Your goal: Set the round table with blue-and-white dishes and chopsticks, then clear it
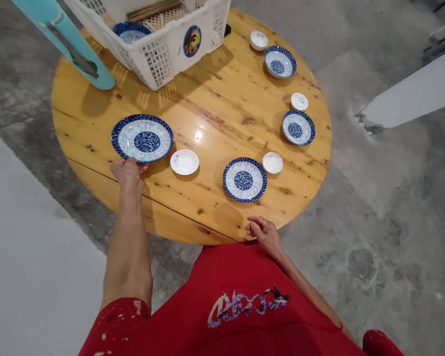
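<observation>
At the left of the round table, my left hand [128,170] pinches the near rim of a blue-and-white plate [143,139]. I cannot tell whether the plate rests on the wood or is slightly raised. Just right of it is a small white bowl [184,162]. My right hand [263,231] hovers by the table's front edge, fingers loosely bent and apart, holding nothing. Beyond that hand lies another blue-rimmed plate [244,179], with a small white dish [272,162] beside it.
A white plastic basket [159,57] stands at the back, with a blue-patterned dish [131,32] and brown sticks inside. A turquoise container [100,74] is left of it. Along the table's [215,123] right side sit blue-patterned bowls [280,62] and small white bowls [258,41].
</observation>
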The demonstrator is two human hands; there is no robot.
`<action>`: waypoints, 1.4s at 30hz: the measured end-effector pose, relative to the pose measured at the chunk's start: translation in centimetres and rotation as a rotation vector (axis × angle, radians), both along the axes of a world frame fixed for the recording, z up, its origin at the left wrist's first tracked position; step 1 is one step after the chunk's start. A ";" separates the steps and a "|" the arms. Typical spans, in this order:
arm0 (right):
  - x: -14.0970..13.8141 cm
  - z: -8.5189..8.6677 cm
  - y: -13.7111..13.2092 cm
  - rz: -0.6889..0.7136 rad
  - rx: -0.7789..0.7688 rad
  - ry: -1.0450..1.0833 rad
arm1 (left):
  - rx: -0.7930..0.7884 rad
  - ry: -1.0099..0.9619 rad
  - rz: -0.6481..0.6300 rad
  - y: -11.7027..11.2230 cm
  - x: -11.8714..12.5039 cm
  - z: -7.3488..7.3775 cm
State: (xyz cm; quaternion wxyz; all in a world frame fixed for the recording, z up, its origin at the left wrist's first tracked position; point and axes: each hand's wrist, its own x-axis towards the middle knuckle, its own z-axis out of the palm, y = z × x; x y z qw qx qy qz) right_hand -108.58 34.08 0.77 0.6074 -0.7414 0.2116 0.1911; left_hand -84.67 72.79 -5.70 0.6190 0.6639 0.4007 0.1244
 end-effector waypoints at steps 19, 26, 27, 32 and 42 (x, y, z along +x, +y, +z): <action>14.4 1.1 -3.0 0.080 -0.069 -0.371 | -0.105 -0.010 -0.468 -18.5 -12.6 7.3; 13.4 -1.0 -6.4 0.160 -0.475 -0.343 | 0.068 0.139 -0.747 -21.0 -12.7 5.1; 13.3 -1.2 -6.6 0.174 -0.504 -0.319 | 0.117 0.168 -0.785 -21.1 -12.5 4.9; 13.3 -1.6 -7.5 0.270 -0.635 -0.241 | 0.308 0.286 -0.915 -21.6 -11.3 4.7; 14.5 -1.2 -8.3 0.538 -0.996 -0.081 | 0.650 0.417 -1.008 -22.1 -9.7 4.1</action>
